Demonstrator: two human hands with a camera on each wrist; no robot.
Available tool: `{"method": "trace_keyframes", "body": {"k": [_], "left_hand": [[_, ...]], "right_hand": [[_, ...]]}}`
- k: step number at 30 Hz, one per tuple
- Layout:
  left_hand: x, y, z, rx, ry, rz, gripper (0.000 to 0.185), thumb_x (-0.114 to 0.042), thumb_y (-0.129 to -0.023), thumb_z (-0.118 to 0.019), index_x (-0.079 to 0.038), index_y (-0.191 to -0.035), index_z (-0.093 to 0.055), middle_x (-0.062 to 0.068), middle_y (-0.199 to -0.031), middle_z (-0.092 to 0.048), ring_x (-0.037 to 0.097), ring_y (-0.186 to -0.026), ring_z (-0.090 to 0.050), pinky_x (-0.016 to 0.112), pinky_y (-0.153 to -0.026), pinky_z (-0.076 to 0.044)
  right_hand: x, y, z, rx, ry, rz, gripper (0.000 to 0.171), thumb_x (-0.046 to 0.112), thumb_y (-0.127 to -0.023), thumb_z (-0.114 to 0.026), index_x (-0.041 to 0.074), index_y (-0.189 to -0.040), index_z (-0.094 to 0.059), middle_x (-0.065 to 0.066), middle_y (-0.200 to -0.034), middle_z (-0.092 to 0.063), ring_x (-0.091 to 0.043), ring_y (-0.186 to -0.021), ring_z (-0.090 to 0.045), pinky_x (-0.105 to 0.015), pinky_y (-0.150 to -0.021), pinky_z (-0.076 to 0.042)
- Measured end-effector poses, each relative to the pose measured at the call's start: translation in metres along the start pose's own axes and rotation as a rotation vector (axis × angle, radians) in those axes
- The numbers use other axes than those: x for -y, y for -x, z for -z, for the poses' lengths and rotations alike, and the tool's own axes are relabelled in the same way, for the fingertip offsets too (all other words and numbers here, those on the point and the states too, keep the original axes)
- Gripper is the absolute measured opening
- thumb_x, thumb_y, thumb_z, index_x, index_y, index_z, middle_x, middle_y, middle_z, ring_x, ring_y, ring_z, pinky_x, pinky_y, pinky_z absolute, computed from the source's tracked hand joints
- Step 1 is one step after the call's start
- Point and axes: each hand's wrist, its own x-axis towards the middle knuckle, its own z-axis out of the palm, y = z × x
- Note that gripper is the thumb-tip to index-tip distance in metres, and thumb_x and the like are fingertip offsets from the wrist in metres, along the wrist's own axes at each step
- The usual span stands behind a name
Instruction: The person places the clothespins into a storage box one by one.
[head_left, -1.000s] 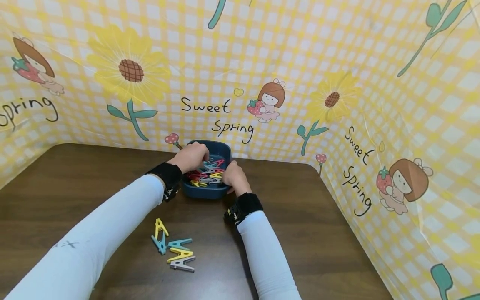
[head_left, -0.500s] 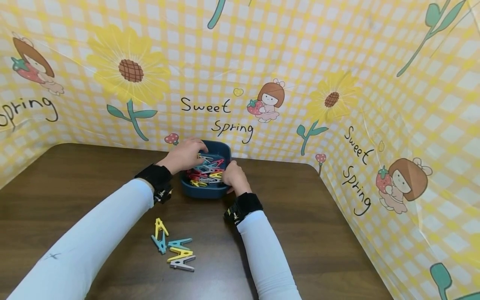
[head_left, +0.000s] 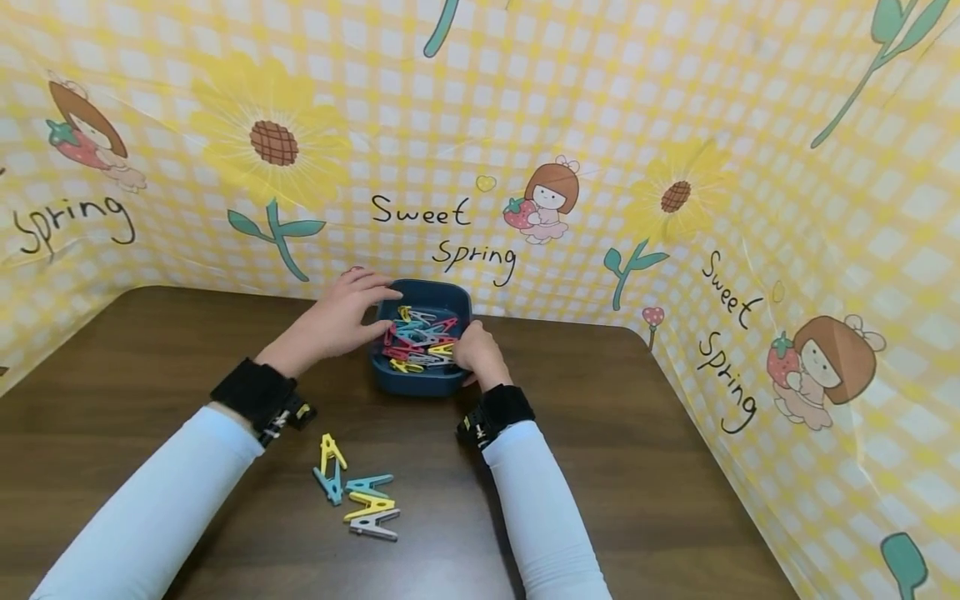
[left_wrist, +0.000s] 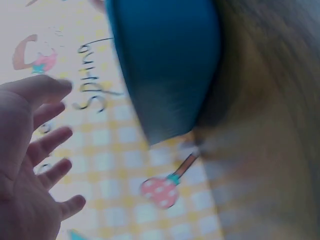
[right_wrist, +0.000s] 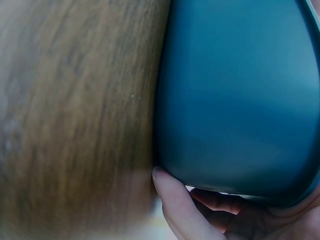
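A dark blue plastic box [head_left: 420, 384] stands at the back of the table, holding a heap of coloured clothespins [head_left: 417, 333]. My right hand [head_left: 477, 348] grips the box's right side; in the right wrist view its fingers [right_wrist: 182, 205] curl along the box's end. Spread beside the left rim is my left hand [head_left: 337, 315], with nothing in its fingers. The left wrist view has that hand [left_wrist: 25, 150] apart from the box's outer wall [left_wrist: 167, 65]. Nearer the front lie a yellow clothespin [head_left: 330, 450], two blue ones, another yellow one and a grey one [head_left: 375, 525].
The brown wooden table [head_left: 600, 467] reaches back to a yellow checked cloth [head_left: 585, 108] that hangs behind the box and along the right. Both wrists wear black straps with small cameras.
My left hand has come out of the box and drawn back left, its fingers opening out. My right hand keeps its hold on the box. The head view has shifted slightly left.
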Motion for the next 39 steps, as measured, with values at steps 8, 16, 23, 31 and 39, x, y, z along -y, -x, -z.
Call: {"method": "trace_keyframes", "body": {"k": [8, 16, 23, 31, 39], "left_hand": [[-0.015, 0.045, 0.029, 0.031, 0.016, -0.145, 0.037, -0.016, -0.096, -0.084, -0.013, -0.133, -0.077, 0.018, -0.155, -0.063, 0.046, -0.152, -0.045, 0.072, -0.125, -0.035], [-0.036, 0.062, 0.044, 0.315, 0.133, -0.203, 0.033, -0.014, -0.094, -0.085, -0.018, -0.127, -0.078, 0.006, -0.141, -0.073, 0.037, -0.138, -0.063, 0.062, -0.116, -0.052], [-0.041, 0.066, 0.030, 0.626, 0.166, -0.112, 0.030, -0.006, -0.090, -0.087, -0.022, -0.115, -0.081, -0.003, -0.126, -0.077, 0.027, -0.124, -0.068, 0.055, -0.107, -0.060], [-0.041, 0.071, 0.018, 0.757, 0.178, 0.029, 0.027, -0.001, -0.084, -0.090, -0.021, -0.100, -0.080, -0.004, -0.106, -0.073, 0.017, -0.097, -0.061, 0.032, -0.083, -0.056], [-0.043, 0.075, 0.000, 0.775, 0.194, 0.038, 0.023, 0.001, -0.085, -0.087, -0.019, -0.094, -0.079, -0.003, -0.094, -0.070, 0.014, -0.085, -0.058, 0.029, -0.076, -0.053]], "right_hand": [[-0.002, -0.006, -0.003, 0.013, -0.019, 0.041, 0.064, 0.025, -0.115, -0.053, 0.007, -0.169, -0.025, -0.028, -0.157, -0.053, -0.039, -0.113, -0.073, -0.045, -0.060, -0.067], [0.011, -0.007, 0.005, -0.017, -0.029, 0.012, 0.059, 0.018, -0.112, -0.055, 0.007, -0.165, -0.031, -0.028, -0.151, -0.056, -0.041, -0.108, -0.073, -0.044, -0.057, -0.066], [0.008, 0.005, 0.007, -0.033, -0.038, 0.028, 0.058, 0.017, -0.113, -0.055, 0.007, -0.165, -0.031, -0.028, -0.149, -0.056, -0.042, -0.115, -0.072, -0.043, -0.060, -0.067], [0.001, -0.019, 0.001, -0.023, -0.044, 0.001, 0.061, 0.017, -0.111, -0.057, 0.007, -0.165, -0.030, -0.029, -0.148, -0.056, -0.042, -0.106, -0.073, -0.047, -0.058, -0.066], [-0.002, 0.002, 0.004, 0.022, -0.021, 0.022, 0.066, 0.018, -0.114, -0.051, 0.008, -0.172, -0.021, -0.031, -0.159, -0.049, -0.041, -0.104, -0.076, -0.044, -0.063, -0.068]]}}
